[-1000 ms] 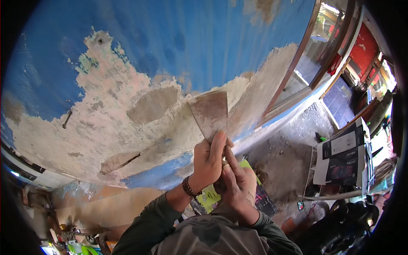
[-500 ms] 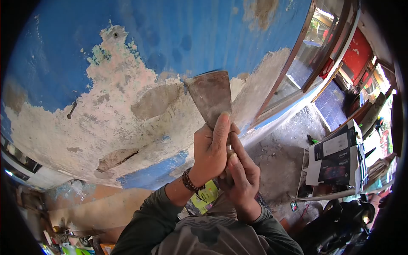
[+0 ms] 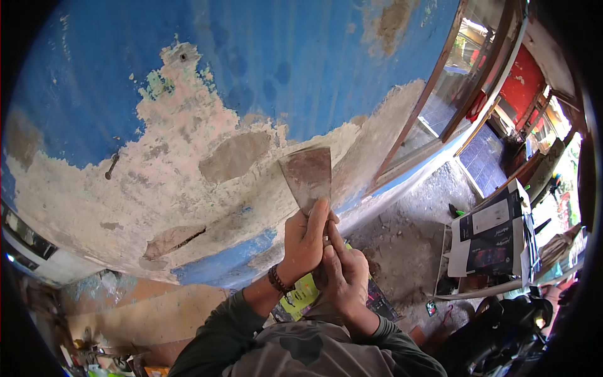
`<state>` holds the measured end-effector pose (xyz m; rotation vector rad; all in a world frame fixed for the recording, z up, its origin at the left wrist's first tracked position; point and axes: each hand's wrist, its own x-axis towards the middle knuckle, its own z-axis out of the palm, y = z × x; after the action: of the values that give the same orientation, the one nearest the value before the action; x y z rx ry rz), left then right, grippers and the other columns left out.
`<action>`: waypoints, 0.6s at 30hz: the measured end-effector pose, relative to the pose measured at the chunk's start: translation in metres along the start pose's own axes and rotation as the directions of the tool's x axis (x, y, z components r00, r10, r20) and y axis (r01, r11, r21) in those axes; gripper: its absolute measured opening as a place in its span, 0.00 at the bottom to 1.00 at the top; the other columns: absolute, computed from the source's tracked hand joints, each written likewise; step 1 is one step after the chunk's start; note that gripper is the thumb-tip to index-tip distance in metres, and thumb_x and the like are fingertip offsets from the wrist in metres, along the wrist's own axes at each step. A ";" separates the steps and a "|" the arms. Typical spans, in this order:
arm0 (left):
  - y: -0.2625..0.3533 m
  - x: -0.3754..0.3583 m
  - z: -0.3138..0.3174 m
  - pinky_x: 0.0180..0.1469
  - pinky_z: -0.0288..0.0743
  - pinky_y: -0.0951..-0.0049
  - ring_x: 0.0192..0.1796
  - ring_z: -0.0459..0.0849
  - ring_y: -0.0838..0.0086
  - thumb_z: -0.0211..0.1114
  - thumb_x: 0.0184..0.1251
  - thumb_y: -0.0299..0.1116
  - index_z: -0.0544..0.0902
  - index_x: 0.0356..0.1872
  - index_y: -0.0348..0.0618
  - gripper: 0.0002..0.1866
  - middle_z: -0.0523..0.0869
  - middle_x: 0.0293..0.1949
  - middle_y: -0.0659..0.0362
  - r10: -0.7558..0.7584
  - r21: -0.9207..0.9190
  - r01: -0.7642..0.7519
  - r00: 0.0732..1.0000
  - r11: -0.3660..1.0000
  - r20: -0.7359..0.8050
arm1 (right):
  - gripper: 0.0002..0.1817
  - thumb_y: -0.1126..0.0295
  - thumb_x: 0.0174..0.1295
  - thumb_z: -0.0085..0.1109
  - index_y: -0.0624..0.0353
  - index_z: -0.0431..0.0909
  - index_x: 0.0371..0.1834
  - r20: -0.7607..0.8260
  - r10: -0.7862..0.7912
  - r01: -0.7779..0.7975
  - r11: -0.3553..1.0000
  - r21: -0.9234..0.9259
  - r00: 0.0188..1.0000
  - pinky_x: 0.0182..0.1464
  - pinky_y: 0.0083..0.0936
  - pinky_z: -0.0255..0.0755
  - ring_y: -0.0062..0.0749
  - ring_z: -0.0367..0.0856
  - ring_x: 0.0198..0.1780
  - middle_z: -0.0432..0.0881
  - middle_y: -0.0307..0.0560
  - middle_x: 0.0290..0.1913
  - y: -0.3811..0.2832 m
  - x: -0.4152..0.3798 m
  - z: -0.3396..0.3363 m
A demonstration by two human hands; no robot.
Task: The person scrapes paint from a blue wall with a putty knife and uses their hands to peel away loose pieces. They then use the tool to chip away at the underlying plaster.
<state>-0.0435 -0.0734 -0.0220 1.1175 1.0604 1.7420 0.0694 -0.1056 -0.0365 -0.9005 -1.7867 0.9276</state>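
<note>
A wide rusty scraper blade (image 3: 307, 174) lies flat against a wall (image 3: 264, 75) of blue paint, over a large patch scraped down to pale plaster (image 3: 157, 169). My left hand (image 3: 303, 242) grips the scraper just below the blade, thumb pressed up onto the metal. A beaded bracelet circles that wrist. My right hand (image 3: 344, 281) is wrapped round the handle right underneath, touching the left hand. The handle itself is hidden inside both hands.
A nail (image 3: 112, 166) sticks out of the plaster at the left. A wooden window frame (image 3: 433, 113) borders the wall on the right. Below it a dusty concrete floor (image 3: 408, 245) holds a printed cardboard box (image 3: 493, 235) and yellow-green packaging (image 3: 301, 294).
The scraper was pushed up the wall half a second ago and has now come back down toward me, both hands still on it. The view has shifted slightly.
</note>
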 end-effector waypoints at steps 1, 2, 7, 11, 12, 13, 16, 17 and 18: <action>0.002 0.000 -0.001 0.28 0.64 0.84 0.29 0.72 0.88 0.52 0.72 0.42 0.78 0.29 0.37 0.19 0.78 0.26 0.65 -0.008 -0.030 0.009 1.000 1.000 0.001 | 0.25 0.68 0.71 0.41 0.68 0.58 0.68 -0.006 0.003 -0.003 1.000 -0.003 1.000 0.27 0.09 0.62 0.13 0.70 0.25 0.79 0.34 0.34 -0.007 0.003 0.003; 0.009 0.003 -0.001 0.27 0.64 0.84 0.28 0.72 0.88 0.52 0.72 0.42 0.78 0.29 0.37 0.19 0.78 0.26 0.65 -0.022 -0.036 0.022 1.000 0.999 0.018 | 0.24 0.70 0.71 0.42 0.69 0.58 0.68 -0.032 0.054 -0.041 0.946 0.321 0.998 0.26 0.08 0.60 0.12 0.67 0.25 0.78 0.35 0.36 -0.016 0.008 0.008; 0.025 0.009 0.004 0.25 0.64 0.80 0.24 0.71 0.85 0.52 0.72 0.43 0.78 0.26 0.36 0.20 0.78 0.21 0.65 -0.014 -0.025 0.014 1.000 1.000 -0.006 | 0.23 0.71 0.72 0.42 0.68 0.58 0.68 -0.084 0.107 -0.042 0.831 0.555 0.991 0.23 0.09 0.54 0.09 0.61 0.21 0.72 0.30 0.28 -0.025 0.012 0.014; 0.012 0.007 0.000 0.25 0.63 0.83 0.25 0.71 0.86 0.53 0.71 0.44 0.79 0.26 0.38 0.20 0.76 0.23 0.66 0.067 0.019 -0.067 0.997 0.998 0.025 | 0.24 0.72 0.71 0.41 0.71 0.57 0.68 -0.144 -0.177 0.199 0.966 0.164 0.974 0.32 0.10 0.65 0.14 0.73 0.31 0.78 0.43 0.45 0.012 0.010 0.016; 0.025 0.013 0.003 0.25 0.62 0.82 0.25 0.71 0.86 0.52 0.71 0.44 0.79 0.26 0.37 0.21 0.76 0.21 0.67 0.052 0.052 -0.051 0.999 0.997 -0.017 | 0.24 0.72 0.71 0.41 0.71 0.57 0.68 -0.146 -0.169 0.192 0.968 0.161 0.975 0.32 0.10 0.65 0.14 0.73 0.31 0.78 0.43 0.45 -0.004 0.014 0.014; 0.041 0.022 0.002 0.24 0.62 0.82 0.24 0.71 0.86 0.52 0.71 0.45 0.78 0.25 0.37 0.21 0.75 0.20 0.67 0.141 0.051 -0.143 0.989 0.988 0.044 | 0.24 0.73 0.71 0.41 0.73 0.56 0.68 -0.072 0.096 -0.057 0.908 0.415 0.993 0.45 0.15 0.64 0.22 0.72 0.46 0.71 0.50 0.55 -0.035 0.025 0.008; 0.054 0.026 0.003 0.25 0.63 0.81 0.26 0.72 0.86 0.52 0.71 0.45 0.78 0.25 0.37 0.21 0.76 0.21 0.67 0.064 -0.048 -0.061 0.995 0.997 0.071 | 0.25 0.72 0.71 0.40 0.72 0.55 0.68 0.004 0.168 -0.140 0.809 0.571 0.986 0.40 0.14 0.60 0.19 0.67 0.41 0.72 0.51 0.58 -0.047 0.031 0.005; 0.042 0.019 0.003 0.24 0.63 0.80 0.24 0.71 0.85 0.51 0.73 0.43 0.78 0.25 0.36 0.21 0.76 0.20 0.65 0.068 -0.017 -0.067 0.997 0.998 0.047 | 0.25 0.71 0.71 0.40 0.69 0.56 0.69 -0.054 0.022 0.010 0.850 0.526 0.998 0.22 0.08 0.56 0.08 0.63 0.22 0.79 0.45 0.49 -0.038 0.027 0.008; 0.034 0.014 0.004 0.23 0.63 0.79 0.22 0.71 0.84 0.50 0.74 0.40 0.78 0.25 0.36 0.21 0.75 0.18 0.64 0.075 0.015 -0.075 0.997 0.997 0.027 | 0.25 0.70 0.71 0.40 0.68 0.56 0.69 -0.131 -0.039 0.083 0.933 0.350 0.991 0.22 0.08 0.55 0.08 0.61 0.20 0.79 0.42 0.45 -0.028 0.025 0.013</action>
<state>-0.0500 -0.0715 0.0141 1.2007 1.0305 1.7751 0.0437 -0.1001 -0.0066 -0.6507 -1.4715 1.0880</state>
